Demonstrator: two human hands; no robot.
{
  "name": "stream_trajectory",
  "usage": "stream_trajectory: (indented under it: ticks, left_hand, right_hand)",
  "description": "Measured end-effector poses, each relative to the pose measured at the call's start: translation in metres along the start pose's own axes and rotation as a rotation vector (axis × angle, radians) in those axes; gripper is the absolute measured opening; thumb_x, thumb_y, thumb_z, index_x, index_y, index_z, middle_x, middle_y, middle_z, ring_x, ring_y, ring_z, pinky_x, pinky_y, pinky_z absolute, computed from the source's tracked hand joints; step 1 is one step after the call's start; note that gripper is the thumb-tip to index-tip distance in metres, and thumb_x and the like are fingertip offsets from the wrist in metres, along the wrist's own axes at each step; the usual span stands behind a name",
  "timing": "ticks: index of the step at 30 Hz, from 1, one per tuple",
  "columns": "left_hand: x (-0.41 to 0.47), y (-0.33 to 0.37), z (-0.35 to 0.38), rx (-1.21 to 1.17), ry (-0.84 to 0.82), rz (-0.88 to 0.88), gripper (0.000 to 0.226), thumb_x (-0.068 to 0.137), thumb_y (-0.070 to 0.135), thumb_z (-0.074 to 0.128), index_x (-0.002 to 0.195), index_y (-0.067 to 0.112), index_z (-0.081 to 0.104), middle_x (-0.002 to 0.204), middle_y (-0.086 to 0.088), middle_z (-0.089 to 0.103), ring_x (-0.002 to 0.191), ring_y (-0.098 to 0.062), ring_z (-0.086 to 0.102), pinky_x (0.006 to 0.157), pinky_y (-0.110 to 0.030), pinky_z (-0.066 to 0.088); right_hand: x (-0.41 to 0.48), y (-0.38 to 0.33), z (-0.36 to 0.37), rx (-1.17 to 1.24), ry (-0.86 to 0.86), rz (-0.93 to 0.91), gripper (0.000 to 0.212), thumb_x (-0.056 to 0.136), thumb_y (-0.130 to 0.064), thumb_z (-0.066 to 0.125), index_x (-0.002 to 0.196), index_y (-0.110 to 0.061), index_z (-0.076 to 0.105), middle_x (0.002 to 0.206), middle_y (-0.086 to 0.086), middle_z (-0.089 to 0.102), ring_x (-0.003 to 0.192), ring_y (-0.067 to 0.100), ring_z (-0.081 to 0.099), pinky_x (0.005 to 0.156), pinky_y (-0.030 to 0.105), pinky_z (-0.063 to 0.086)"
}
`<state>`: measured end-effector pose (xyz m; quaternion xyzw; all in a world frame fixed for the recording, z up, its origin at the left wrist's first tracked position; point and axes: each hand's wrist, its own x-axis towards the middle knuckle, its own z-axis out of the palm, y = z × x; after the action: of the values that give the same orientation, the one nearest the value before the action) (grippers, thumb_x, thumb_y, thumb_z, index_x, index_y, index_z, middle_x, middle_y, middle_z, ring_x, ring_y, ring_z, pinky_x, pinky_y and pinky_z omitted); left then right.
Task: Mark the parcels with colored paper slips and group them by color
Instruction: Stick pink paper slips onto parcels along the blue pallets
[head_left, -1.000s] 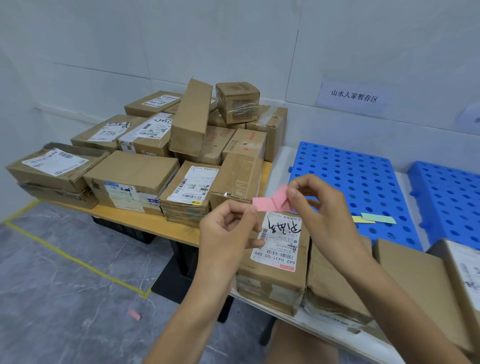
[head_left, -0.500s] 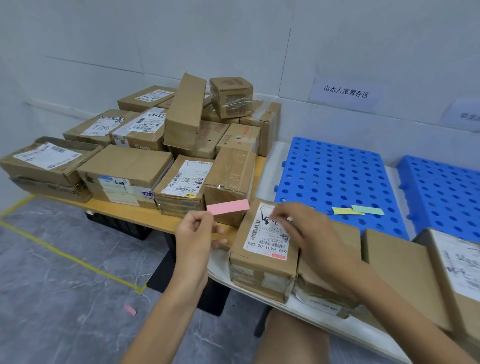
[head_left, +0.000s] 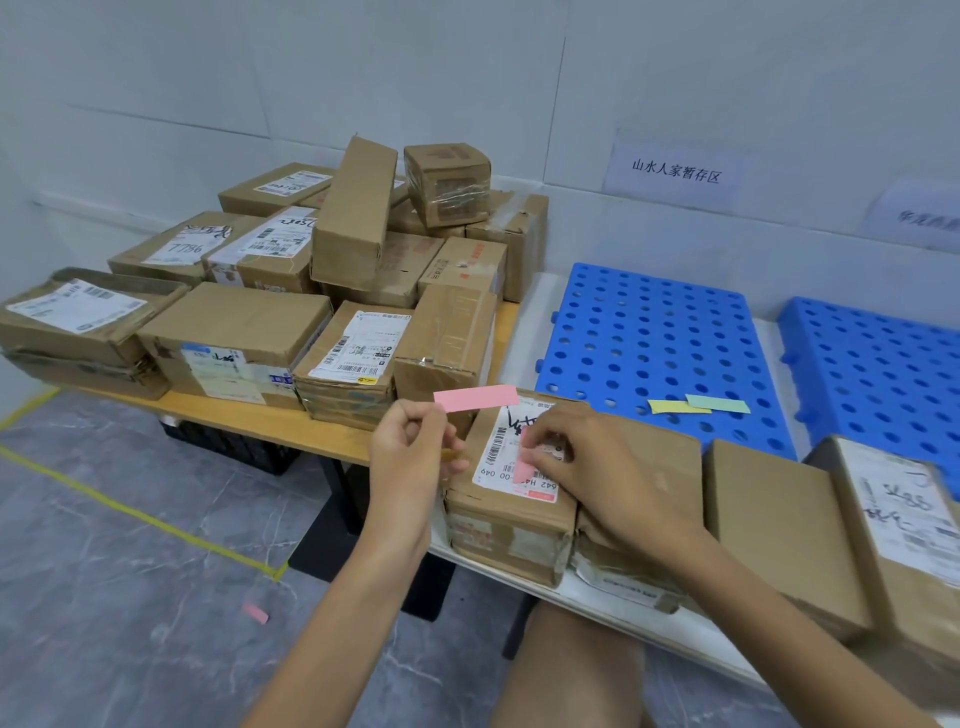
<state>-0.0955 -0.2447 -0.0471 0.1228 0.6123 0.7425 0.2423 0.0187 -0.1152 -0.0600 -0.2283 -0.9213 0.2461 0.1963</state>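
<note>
My left hand (head_left: 413, 457) pinches a pink paper slip (head_left: 475, 398) by its left end and holds it level just left of a labelled cardboard parcel (head_left: 511, 525) at the table's near edge. My right hand (head_left: 592, 467) lies on that parcel's white shipping label, fingers pressing a second pink slip (head_left: 523, 467) onto it; most of that slip is hidden under my fingers. A yellow slip (head_left: 675, 407) and a green slip (head_left: 718, 403) lie on the left blue pallet (head_left: 649, 338).
A heap of brown parcels (head_left: 291, 312) covers the wooden bench on the left. More parcels (head_left: 784, 525) line the near edge at right, beside a second blue pallet (head_left: 878, 358). A stray pink slip (head_left: 255, 613) lies on the grey floor.
My hands pulled apart, splitting one pink slip from the other. The right hand dropped onto the parcel's label with its slip; the left hand stayed left, still holding its slip.
</note>
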Motion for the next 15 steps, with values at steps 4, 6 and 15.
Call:
stream_trajectory:
  ticks: [4, 6, 15]
  left_hand:
    - [-0.001, -0.003, 0.006, 0.000, -0.002, 0.005, 0.018, 0.094, 0.003, 0.050, 0.078, 0.008, 0.055, 0.062, 0.000, 0.052, 0.056, -0.009, 0.053, 0.048, -0.018, 0.049]
    - [-0.001, -0.004, 0.008, 0.000, -0.004, 0.003, 0.019, 0.094, 0.003, 0.050, 0.076, 0.009, 0.054, 0.060, 0.001, 0.052, 0.055, -0.008, 0.053, 0.049, -0.019, 0.050]
    - [-0.007, 0.001, 0.020, 0.012, -0.040, 0.015, 0.018, 0.094, 0.005, 0.052, 0.078, 0.010, 0.058, 0.057, 0.003, 0.054, 0.056, -0.008, 0.053, 0.053, -0.021, 0.050]
  right_hand:
    - [-0.001, -0.001, 0.001, -0.206, -0.039, 0.013, 0.031, 0.086, -0.032, 0.067, 0.113, -0.016, 0.067, 0.115, -0.003, 0.062, 0.111, 0.019, 0.047, 0.091, 0.030, 0.039]
    - [-0.001, -0.003, -0.005, -0.297, -0.113, 0.012, 0.044, 0.088, -0.043, 0.061, 0.126, -0.021, 0.059, 0.128, -0.007, 0.055, 0.119, 0.018, 0.042, 0.097, 0.032, 0.037]
    - [0.002, 0.000, -0.020, -0.363, -0.381, 0.088, 0.085, 0.073, -0.071, 0.058, 0.144, -0.029, 0.036, 0.139, -0.005, 0.031, 0.130, 0.016, 0.024, 0.108, 0.037, 0.023]
